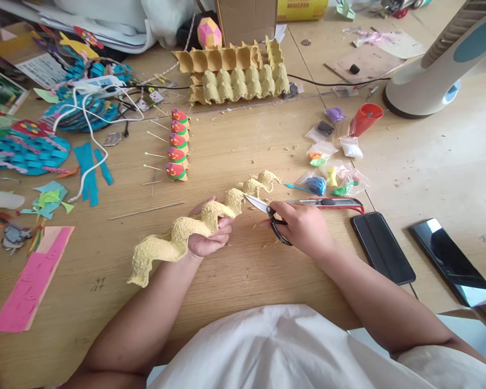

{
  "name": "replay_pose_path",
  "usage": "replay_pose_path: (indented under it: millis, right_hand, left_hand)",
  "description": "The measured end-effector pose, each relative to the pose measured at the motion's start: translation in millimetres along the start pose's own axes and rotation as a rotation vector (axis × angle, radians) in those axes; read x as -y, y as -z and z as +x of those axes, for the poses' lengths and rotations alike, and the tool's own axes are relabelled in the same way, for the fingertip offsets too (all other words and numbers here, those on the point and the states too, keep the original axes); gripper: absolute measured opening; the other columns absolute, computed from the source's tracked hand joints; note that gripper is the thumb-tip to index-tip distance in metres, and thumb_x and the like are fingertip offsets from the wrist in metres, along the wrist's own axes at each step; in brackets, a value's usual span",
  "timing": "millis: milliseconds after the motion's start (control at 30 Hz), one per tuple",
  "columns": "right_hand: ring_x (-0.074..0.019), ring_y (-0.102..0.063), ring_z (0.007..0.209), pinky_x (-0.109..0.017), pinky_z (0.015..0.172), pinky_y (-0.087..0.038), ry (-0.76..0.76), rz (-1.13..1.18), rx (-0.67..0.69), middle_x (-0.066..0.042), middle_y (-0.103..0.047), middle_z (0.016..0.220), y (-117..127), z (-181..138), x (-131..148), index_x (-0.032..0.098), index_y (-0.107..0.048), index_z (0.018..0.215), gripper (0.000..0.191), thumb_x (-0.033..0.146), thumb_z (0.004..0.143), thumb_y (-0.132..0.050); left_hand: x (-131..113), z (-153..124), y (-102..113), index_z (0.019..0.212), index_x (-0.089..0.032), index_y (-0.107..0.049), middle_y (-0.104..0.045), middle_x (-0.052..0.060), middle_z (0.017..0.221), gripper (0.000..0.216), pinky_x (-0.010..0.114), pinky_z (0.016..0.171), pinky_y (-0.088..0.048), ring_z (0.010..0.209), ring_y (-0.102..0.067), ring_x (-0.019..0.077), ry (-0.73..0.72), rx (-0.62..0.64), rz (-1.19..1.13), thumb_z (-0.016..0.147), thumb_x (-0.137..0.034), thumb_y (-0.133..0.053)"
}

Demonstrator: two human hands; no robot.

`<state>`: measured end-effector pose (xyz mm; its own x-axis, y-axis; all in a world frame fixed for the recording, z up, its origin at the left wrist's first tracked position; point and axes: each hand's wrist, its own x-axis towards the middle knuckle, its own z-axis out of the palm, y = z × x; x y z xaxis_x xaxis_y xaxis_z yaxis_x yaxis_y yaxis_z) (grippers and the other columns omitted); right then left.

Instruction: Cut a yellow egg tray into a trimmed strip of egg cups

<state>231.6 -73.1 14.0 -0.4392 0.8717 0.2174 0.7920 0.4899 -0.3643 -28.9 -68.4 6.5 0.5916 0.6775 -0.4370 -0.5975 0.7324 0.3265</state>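
Note:
My left hand [211, 237] is closed from beneath around a long yellow egg carton strip [181, 233], a single row of bumps with ragged edges that slants across the table. In my right hand [302, 224] is a pair of scissors [263, 206] with black handles, its blades pointing left. The tips meet the strip's edge near its far part; whether they are cutting into it I cannot tell. Just beyond my right hand lies a red utility knife [328, 203]. Small yellow crumbs of carton are scattered on the wood around both hands.
A row of several painted red and green carton caterpillars [178, 141] stands further back, near more egg cartons [245, 81]. Clay packets [316, 185], a red cup [365, 119] and two phones [383, 246] lie right. Left are a thin stick [146, 210], paper crafts and white cables.

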Motion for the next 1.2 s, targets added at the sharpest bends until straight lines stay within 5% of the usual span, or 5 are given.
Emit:
replay_pose_path:
  millis: [300,533,800,1000,1200]
  right_hand:
    - [-0.0141,-0.051,0.056,-0.024,0.055,-0.031,-0.119,0.439,0.075,0.005,-0.056,0.064,1.8,1.4,2.1,0.023,-0.061,0.105,0.033,0.054,0.092,-0.063]
    - [-0.0147,-0.056,0.069,-0.027,0.064,-0.043,-0.31,1.005,0.061,0.003,-0.061,0.076,-6.1,4.1,7.9,0.024,-0.055,0.101,0.039,0.052,0.082,-0.075]
    - [-0.0146,-0.065,0.082,-0.028,0.075,-0.049,-0.562,1.634,0.027,0.001,-0.067,0.09,-11.2,7.4,13.2,0.025,-0.052,0.105,0.05,0.036,0.071,-0.086]
    - [-0.0098,-0.053,0.067,-0.025,0.065,-0.046,-0.595,1.797,0.036,0.007,-0.056,0.079,-16.9,6.8,13.1,0.024,-0.056,0.104,0.052,0.03,0.065,-0.09]
    - [-0.0095,-0.051,0.067,-0.024,0.063,-0.039,-0.534,1.652,-0.096,0.008,-0.058,0.077,-16.0,6.8,15.5,0.023,-0.053,0.102,0.049,0.029,0.068,-0.088]
  left_hand:
    - [-3.4,2.8,12.8,0.071,-0.017,-0.062,-0.054,0.004,0.057,0.045,0.02,0.037,-0.038,0.042,-0.047,0.0099,-0.078,-0.116,0.158,0.097,-0.05,-0.049]
    - [9.4,-4.9,-4.0,0.121,-0.029,-0.067,-0.073,0.004,0.09,0.035,0.026,0.052,-0.053,0.062,-0.065,0.0168,-0.237,-0.166,0.371,0.088,-0.042,-0.069]
    - [23.6,5.8,-2.9,0.108,-0.022,-0.07,-0.069,-0.001,0.079,0.04,0.022,0.066,-0.055,0.068,-0.066,0.0134,-0.353,-0.181,0.511,0.074,-0.035,-0.086]
    - [29.2,7.8,5.3,0.116,-0.024,-0.067,-0.072,0.001,0.102,0.039,0.025,0.084,-0.055,0.088,-0.068,0.0151,-0.367,-0.088,0.686,0.082,-0.038,-0.08]
    - [31.8,9.8,10.2,0.123,-0.028,-0.066,-0.07,0.002,0.116,0.036,0.027,0.092,-0.053,0.105,-0.066,0.017,-0.41,-0.043,0.809,0.089,-0.036,-0.073]
